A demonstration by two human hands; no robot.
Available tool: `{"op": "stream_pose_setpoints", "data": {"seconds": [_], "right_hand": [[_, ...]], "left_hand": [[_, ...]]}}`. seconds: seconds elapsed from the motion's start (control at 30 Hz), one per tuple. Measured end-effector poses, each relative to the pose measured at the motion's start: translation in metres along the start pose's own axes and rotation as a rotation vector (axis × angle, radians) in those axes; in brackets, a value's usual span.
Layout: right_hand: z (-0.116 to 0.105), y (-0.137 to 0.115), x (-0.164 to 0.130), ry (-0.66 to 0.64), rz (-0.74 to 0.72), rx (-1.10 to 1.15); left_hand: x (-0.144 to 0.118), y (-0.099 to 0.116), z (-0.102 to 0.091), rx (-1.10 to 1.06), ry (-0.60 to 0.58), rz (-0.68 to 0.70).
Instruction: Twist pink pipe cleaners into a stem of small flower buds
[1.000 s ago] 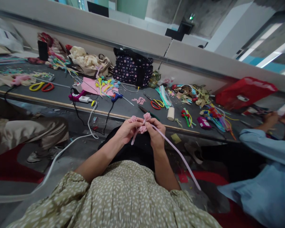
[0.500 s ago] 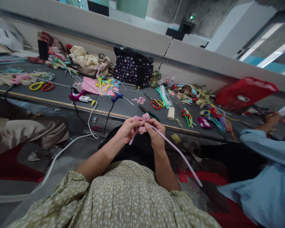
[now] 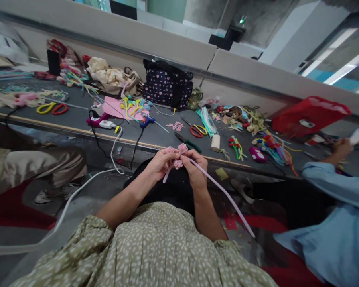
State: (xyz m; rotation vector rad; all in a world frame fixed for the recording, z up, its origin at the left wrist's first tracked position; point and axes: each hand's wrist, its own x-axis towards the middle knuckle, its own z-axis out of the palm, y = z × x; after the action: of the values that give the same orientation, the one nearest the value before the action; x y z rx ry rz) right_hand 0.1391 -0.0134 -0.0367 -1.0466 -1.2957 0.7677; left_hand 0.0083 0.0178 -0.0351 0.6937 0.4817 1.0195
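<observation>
Both my hands meet over my lap, just in front of the table edge. My left hand is closed, pinching a cluster of pink fuzzy flowers. Facing it, my right hand is closed too, its thumb and fingers pinching a pale pink pipe cleaner beside the flowers. The long end of the pipe cleaner hangs down to the right, past my right wrist. A short pale end pokes out below my left fingers. Where stem and flowers join is hidden by my fingertips.
On the table lie green-handled pliers, red-and-yellow scissors, small pink pieces, a blue glue gun and a beige cylinder. A white cable runs down at left. A person in a blue sleeve sits at right.
My hands keep their pinch, and the flowers have shifted very slightly left. The pipe cleaner's free end dips a little lower. At right, the other person's hand has moved with a pale object.
</observation>
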Motion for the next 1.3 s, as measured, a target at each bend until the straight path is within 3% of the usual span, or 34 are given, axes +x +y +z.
{"op": "stream_pose_setpoints", "data": {"seconds": [0.4, 0.67, 1.1, 1.3], "right_hand": [[0.002, -0.001, -0.001, 0.005, -0.005, 0.03], [0.0, 0.012, 0.007, 0.049, 0.176, 0.309], [0.0, 0.015, 0.012, 0.053, 0.275, 0.384], [-0.001, 0.016, 0.012, 0.047, 0.282, 0.381]], "left_hand": [[0.002, 0.001, -0.001, 0.011, -0.017, -0.029], [-0.004, 0.004, -0.004, 0.034, -0.048, -0.029], [-0.005, 0.0, -0.007, 0.222, 0.028, 0.104], [-0.002, -0.004, -0.013, 0.292, -0.004, 0.141]]}}
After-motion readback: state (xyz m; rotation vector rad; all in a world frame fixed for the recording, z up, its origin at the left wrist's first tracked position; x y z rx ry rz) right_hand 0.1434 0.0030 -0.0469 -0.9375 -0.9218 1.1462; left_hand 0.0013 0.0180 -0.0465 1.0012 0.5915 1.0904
